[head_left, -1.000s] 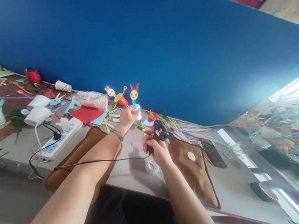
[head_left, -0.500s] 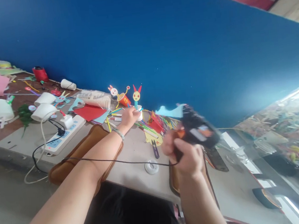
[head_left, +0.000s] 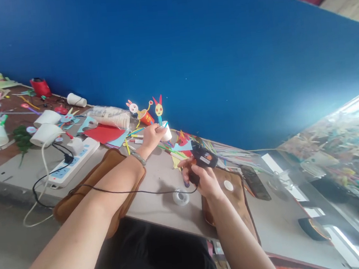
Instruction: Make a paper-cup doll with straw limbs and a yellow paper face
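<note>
My left hand [head_left: 153, 135] is closed on a white paper cup [head_left: 167, 133] beside the wall. From this cup rises a light blue stick with a yellow paper rabbit head [head_left: 159, 109] that has red ears. My right hand [head_left: 201, 177] grips a black corded glue gun [head_left: 204, 157] over the table. At the gun's front end is a light blue paper piece [head_left: 183, 146]; whether it sticks to the gun I cannot tell. Behind the left hand, a red cup [head_left: 146, 117] leans with a white rabbit head on it.
Left of my arm are a power strip [head_left: 74, 161], red paper [head_left: 105, 133] and bagged paper cups [head_left: 111, 117]. Brown mats [head_left: 109, 171] lie under my arms. A roll of clear tape [head_left: 181, 197] sits near the front edge. Colourful sticks [head_left: 228, 149] lie along the blue wall [head_left: 191, 57].
My right hand has brought the glue gun down and left, and the blue paper has shifted with it. My left hand stays on the white cup, which tilts slightly more.
</note>
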`<action>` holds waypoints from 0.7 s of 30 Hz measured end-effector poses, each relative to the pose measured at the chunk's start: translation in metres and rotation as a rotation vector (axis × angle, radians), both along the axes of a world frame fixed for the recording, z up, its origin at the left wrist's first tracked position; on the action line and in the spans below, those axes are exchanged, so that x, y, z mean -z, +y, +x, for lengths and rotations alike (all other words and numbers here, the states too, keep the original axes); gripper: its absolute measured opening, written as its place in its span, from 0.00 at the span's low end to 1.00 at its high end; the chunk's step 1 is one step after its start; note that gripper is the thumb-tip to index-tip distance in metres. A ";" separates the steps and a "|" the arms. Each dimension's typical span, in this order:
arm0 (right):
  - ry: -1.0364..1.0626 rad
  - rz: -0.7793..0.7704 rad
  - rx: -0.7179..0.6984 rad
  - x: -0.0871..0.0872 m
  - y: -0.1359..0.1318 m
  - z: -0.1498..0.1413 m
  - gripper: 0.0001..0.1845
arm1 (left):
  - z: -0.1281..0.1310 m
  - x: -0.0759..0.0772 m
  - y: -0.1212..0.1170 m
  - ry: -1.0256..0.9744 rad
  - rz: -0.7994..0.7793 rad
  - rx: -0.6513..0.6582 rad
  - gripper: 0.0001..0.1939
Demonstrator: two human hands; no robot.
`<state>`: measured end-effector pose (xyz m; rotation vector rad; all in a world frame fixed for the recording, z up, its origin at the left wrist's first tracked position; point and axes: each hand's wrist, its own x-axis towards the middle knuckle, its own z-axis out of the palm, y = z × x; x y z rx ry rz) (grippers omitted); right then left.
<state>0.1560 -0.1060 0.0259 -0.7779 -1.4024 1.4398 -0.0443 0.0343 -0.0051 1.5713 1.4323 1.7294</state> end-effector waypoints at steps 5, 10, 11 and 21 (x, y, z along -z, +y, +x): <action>0.009 -0.066 0.104 0.026 0.014 0.000 0.16 | 0.003 -0.007 -0.005 -0.061 -0.019 0.036 0.18; -0.065 -0.024 0.056 0.038 0.020 -0.001 0.20 | 0.006 -0.012 -0.012 -0.154 -0.128 0.107 0.17; -0.101 -0.002 0.044 0.039 0.020 -0.001 0.20 | 0.008 -0.013 -0.014 -0.186 -0.155 0.138 0.17; -0.314 0.198 0.233 0.040 0.022 -0.009 0.18 | 0.030 -0.017 -0.033 -0.285 -0.158 0.427 0.19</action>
